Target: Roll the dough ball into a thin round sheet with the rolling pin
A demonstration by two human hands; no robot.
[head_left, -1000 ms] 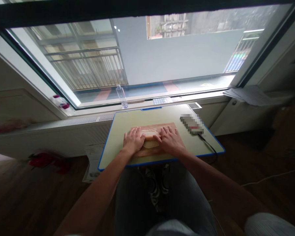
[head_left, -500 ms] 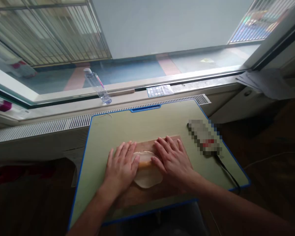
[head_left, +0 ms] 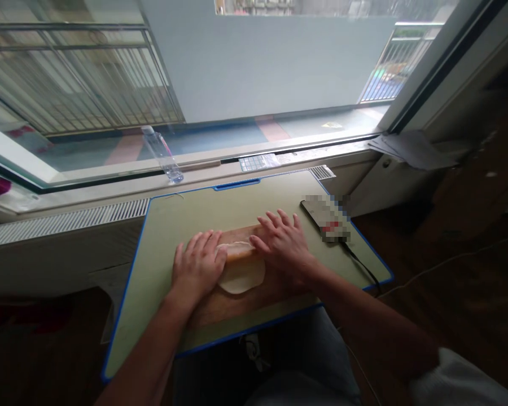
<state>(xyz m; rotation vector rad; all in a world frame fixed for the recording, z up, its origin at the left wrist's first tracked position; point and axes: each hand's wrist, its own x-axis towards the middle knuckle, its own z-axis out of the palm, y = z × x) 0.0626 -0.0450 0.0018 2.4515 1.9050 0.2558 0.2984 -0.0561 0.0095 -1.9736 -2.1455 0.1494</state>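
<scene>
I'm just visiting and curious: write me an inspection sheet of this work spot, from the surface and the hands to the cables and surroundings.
Surface: pale table with blue edging; a wooden board lies on it.
Job's things: flattened dough on the board; a rolling pin across it, both ends hidden by the hands.
Clutter: partly pixelated device on the right.
Hands: left hand over the pin's left end; right hand over the right end, fingers spread.
Cables: dark cable from the device over the table's near edge.
Surroundings: window ahead; clear bottle on its sill.
</scene>
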